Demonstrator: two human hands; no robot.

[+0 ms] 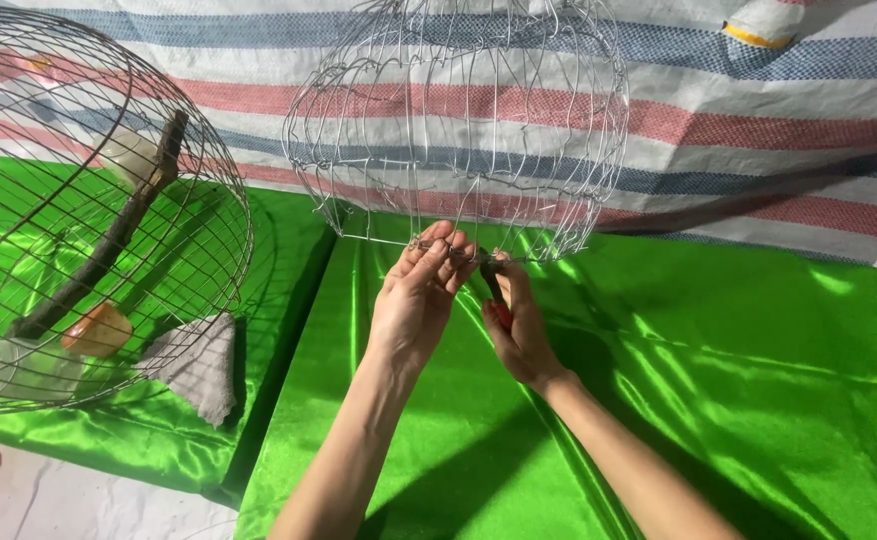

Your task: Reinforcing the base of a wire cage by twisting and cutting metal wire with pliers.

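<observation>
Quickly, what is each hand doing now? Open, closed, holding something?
Left hand: closed, pinching the bottom rim of the wire cage frame.
Right hand: closed on a red-handled tool.

wire cage (458, 130): top cut off | red-handled tool (499, 312): mostly hidden by right hand (520, 335)

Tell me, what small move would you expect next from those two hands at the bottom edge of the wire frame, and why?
Probably a short squeeze or twist of the red-handled tool in the right hand. Its tip sits at the bottom rim of the unfinished wire cage, right where the left hand pinches the wire, so the joint seems held ready. The tip itself is too small to tell.
</observation>
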